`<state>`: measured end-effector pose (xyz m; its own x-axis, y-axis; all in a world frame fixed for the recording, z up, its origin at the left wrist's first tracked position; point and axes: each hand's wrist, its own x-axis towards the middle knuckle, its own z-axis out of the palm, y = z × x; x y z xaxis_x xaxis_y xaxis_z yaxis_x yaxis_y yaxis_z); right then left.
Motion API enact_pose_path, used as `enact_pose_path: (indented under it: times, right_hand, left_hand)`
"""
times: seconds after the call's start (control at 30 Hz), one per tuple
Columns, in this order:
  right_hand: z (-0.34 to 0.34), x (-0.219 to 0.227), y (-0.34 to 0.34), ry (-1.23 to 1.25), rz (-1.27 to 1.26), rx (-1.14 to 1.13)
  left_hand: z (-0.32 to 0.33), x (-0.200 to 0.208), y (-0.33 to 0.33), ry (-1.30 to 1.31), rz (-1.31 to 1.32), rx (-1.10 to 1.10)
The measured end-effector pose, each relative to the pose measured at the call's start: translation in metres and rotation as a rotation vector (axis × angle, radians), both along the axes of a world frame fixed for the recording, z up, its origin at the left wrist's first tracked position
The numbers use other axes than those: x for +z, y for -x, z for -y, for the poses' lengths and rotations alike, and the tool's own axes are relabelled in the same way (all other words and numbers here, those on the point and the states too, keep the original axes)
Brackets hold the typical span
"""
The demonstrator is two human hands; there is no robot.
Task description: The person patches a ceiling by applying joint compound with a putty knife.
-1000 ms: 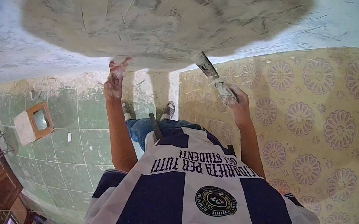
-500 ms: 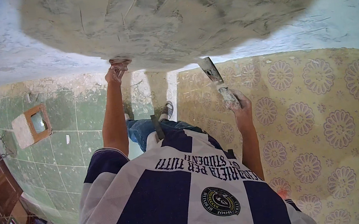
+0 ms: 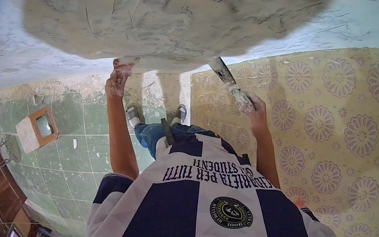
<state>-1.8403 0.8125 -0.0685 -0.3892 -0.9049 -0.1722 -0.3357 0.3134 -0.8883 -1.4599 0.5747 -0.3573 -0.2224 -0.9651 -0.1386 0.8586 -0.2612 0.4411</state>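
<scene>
While hands (image 3: 116,84) stay raised, shoe (image 3: 130,112) clears left forearm (image 3: 119,132), scraper (image 3: 224,74) gripped

Probably a home room: flower-patterned covering (image 3: 338,137), dusty green floor tiles (image 3: 68,119), plaster-smeared wall (image 3: 173,17).

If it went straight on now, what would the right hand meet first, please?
Probably the smeared plaster wall, which the putty knife in the right hand would reach first, though depth is unclear.

Putty knife (image 3: 227,78) in R hand (image 3: 258,109): flat blade (image 3: 220,70), dk smears; handle (image 3: 242,100) crusted pale; tilted, tip angled L twd streaked wall (image 3: 174,21), contact unclear.
</scene>
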Motion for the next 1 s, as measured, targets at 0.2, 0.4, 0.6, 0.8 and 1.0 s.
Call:
enact_pose_path:
  times: [0.2,0.4,0.6,0.8,1.0]
  right_hand:
    - [0.008,0.024,-0.017,-0.065,0.047,-0.041]
    - [-0.015,0.015,-0.009,-0.004,-0.161,-0.03]
    - [-0.023,0.017,-0.01,-0.081,0.006,-0.101]
    - [-0.016,0.012,-0.017,-0.062,0.091,-0.113]
    - [0.021,0.013,-0.028,0.022,0.042,0.113]
  left_hand:
    - [-0.03,-0.031,0.009,-0.384,0.333,-0.111]
    - [0.027,-0.066,0.056,-0.434,0.246,-0.012]
    - [0.085,-0.064,0.052,-0.609,0.317,0.158]
    - [0.044,-0.015,0.022,-0.389,0.344,0.111]
    - [-0.065,0.111,0.016,-0.403,0.333,0.069]
